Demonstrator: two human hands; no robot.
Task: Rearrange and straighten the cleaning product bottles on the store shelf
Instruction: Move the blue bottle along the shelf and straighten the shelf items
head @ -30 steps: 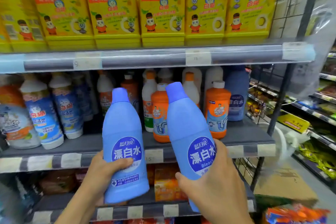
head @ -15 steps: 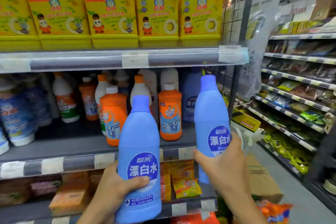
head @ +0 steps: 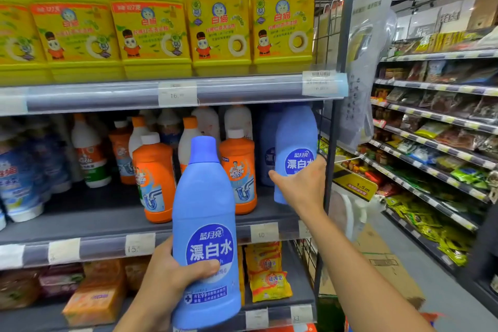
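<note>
Store shelves fill the view. One blue bottle (head: 295,153) sits in the right hand (head: 301,186), at the middle shelf (head: 80,226) far right end, not yet let go. The left hand (head: 172,280) wraps a second blue bottle (head: 206,237) (still waiting, out front). Orange bottles (head: 155,178) look uneven, so work remains.

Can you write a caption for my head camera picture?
Right hand shelving one blue bleach bottle; left hand holds another.
</note>
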